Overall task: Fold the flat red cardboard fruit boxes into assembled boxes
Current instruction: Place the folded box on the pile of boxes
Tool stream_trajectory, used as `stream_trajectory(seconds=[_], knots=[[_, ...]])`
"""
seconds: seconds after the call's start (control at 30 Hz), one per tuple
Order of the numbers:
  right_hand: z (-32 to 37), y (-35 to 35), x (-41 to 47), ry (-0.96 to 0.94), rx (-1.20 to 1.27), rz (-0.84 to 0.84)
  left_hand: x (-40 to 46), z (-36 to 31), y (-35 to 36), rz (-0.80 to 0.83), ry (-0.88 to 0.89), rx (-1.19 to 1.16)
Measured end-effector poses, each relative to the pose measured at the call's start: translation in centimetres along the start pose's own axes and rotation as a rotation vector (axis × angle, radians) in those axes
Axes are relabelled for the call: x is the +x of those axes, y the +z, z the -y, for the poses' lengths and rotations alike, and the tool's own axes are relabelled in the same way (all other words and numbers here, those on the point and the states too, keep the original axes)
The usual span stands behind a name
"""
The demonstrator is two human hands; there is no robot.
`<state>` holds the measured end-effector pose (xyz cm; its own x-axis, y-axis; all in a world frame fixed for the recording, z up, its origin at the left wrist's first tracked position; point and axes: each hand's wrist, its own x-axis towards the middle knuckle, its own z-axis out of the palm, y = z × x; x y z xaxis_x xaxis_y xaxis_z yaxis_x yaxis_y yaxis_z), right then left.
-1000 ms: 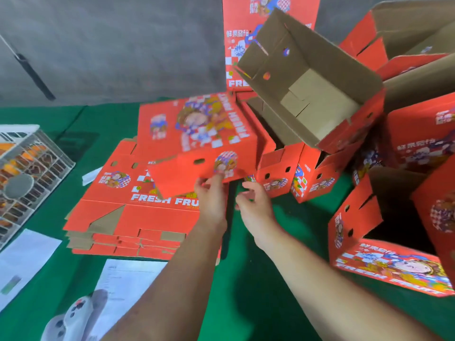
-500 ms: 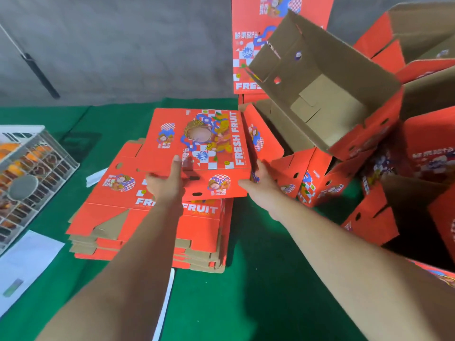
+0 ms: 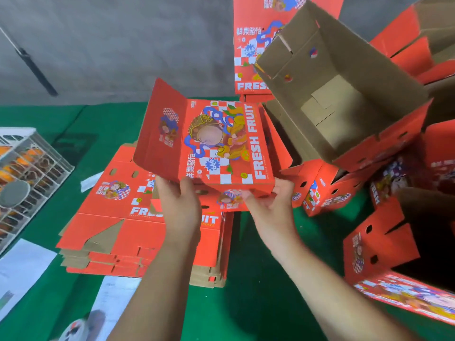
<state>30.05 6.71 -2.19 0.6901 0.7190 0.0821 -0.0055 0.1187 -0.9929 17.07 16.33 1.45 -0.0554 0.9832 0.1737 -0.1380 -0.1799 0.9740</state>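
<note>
A flat red fruit box printed "FRESH FRUIT" is lifted and tilted above the stack of flat red boxes on the green table. Its left panel is bent upward along a crease. My left hand grips the near edge at the left, thumb on the printed face. At the near right corner my right hand holds that edge with curled fingers.
Assembled red boxes are piled at the right, one open box tipped on top and another near the front right. A white wire crate with orange fruit stands at the left. Papers lie at the front left on the green table.
The flat box has risen off the stack and tilted up toward me, and its left panel has folded upward. Both hands moved up with it, gripping its near edge.
</note>
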Motion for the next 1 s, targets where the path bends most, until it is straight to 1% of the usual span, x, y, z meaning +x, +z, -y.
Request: stream_trajectory(seconds=[0.07,0.17,0.27,0.37,0.43,0.5,0.63,0.83,0.93,1.0], knots=[[-0.1,-0.3,-2.2,-0.017,0.062,-0.033,-2.1,-0.3,-0.7,-0.001,0.104,0.048],[-0.1,-1.6,-3.2,-0.007,0.055,-0.025,-4.6,0.1,-1.1,0.049,0.134,0.064],[0.3,-2.5,-2.7,-0.054,0.012,-0.007,-5.1,0.0,-1.2,-0.018,0.092,-0.002],[1.5,-2.3,-2.5,-0.156,-0.012,0.022,-5.1,-1.4,-1.2,-0.102,0.137,-0.076],[2.4,-2.0,-2.0,-0.204,-0.013,0.049,-5.1,-2.9,-0.9,-0.107,0.199,-0.116],[3.8,-2.1,-1.1,-0.243,-0.004,0.05,-4.8,-3.8,-0.2,-0.086,0.217,-0.159],[7.1,-3.6,2.0,-0.331,0.005,-0.006,-4.0,-5.1,2.8,0.054,0.196,-0.153],[11.7,-7.0,6.4,-0.418,-0.025,-0.182,-2.1,-7.0,9.1,0.265,0.077,-0.25],[12.0,-8.1,8.5,-0.445,-0.02,-0.26,-0.6,-7.4,11.5,0.391,0.128,-0.209],[11.4,-8.0,9.6,-0.473,-0.126,-0.272,0.7,-7.9,13.3,0.427,0.17,-0.121]])
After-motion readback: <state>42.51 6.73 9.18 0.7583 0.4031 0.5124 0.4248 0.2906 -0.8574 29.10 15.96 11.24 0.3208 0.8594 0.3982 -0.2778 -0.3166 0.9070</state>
